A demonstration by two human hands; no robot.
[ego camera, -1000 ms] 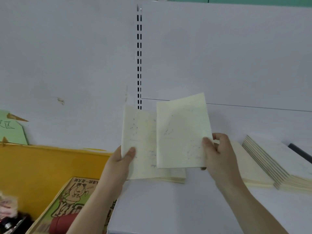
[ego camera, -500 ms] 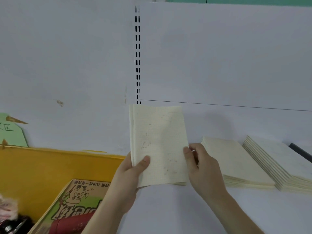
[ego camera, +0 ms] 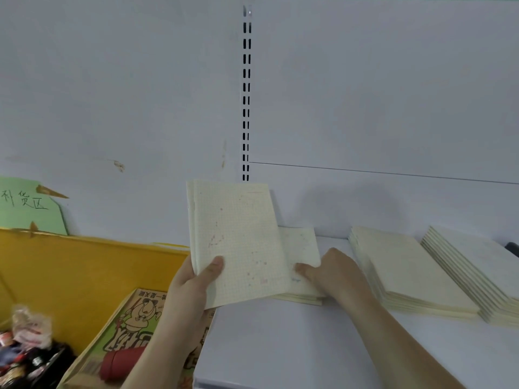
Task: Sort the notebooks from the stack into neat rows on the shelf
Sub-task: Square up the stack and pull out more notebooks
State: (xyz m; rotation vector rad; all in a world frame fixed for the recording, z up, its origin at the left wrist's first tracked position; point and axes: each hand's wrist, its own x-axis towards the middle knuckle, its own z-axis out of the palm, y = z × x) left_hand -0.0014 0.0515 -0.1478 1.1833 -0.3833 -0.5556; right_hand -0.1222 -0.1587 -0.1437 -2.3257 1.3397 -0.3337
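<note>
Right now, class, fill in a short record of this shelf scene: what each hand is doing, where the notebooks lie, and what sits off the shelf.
left hand: grips held notebooks, raised and tilted
right hand: rests on small pile, thumb on its cover
shelf: white, bears three piles in a row
middle pile: flat, right of the hand
right pile: thickest, fanned
off the shelf: cartoon box, yellow board

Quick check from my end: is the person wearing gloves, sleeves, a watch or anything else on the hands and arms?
No. The left hand and right hand are both bare, with no gloves, rings or watch showing. Both forearms are uncovered as far as the bottom edge of the picture, so no sleeve comes into view. The left thumbnail looks short and unpainted. I see no bands, bandages or markings on either arm.
</note>
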